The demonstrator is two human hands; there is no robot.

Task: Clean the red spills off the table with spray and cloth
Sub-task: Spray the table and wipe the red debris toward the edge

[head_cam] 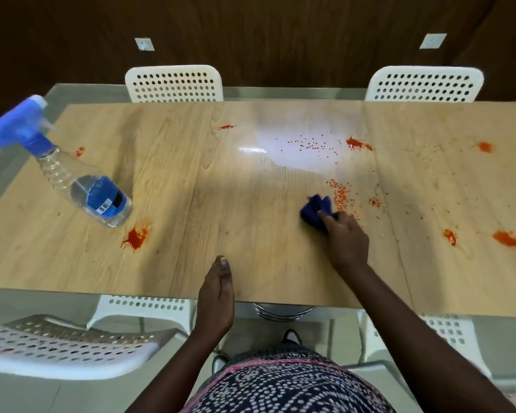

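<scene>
A light wooden table (227, 186) carries red spills: a splat (135, 234) near the front left, a blotch (358, 143) at the back middle, speckles (341, 195) in the centre right, and smears (512, 239) at the right edge. My right hand (344, 238) grips a bunched dark blue cloth (316, 210) and presses it on the table just left of the speckles. My left hand (216, 293) rests at the table's front edge, fingers straight, holding nothing. A clear spray bottle (72, 174) with a blue trigger head stands at the left.
Two white perforated chairs (174, 83) (423, 84) stand behind the far edge. More white chairs (72, 347) sit at the near side, left and right of me. A small red dot (80, 151) lies beside the bottle, and another blotch (484, 146) at the far right.
</scene>
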